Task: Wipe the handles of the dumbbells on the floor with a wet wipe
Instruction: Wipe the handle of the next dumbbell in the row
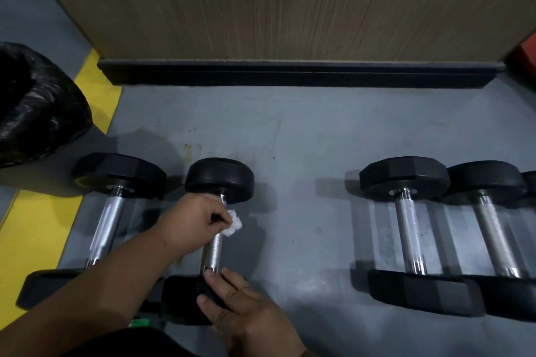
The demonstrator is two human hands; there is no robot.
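Note:
Several black dumbbells with chrome handles lie on the grey floor. My left hand (193,223) grips a crumpled white wet wipe (234,225) against the upper part of the handle of the second dumbbell from the left (214,253). My right hand (243,306) rests on that dumbbell's near black head, fingers curved over it. The leftmost dumbbell (106,226) lies just beside my left forearm. Two more dumbbells (410,236) (496,240) lie side by side on the right.
A black plastic bag (37,104) sits at the far left by a yellow floor stripe (40,229). A wood-panelled wall with a dark skirting (290,72) stands behind the dumbbells. Bare grey floor (304,226) separates the two pairs.

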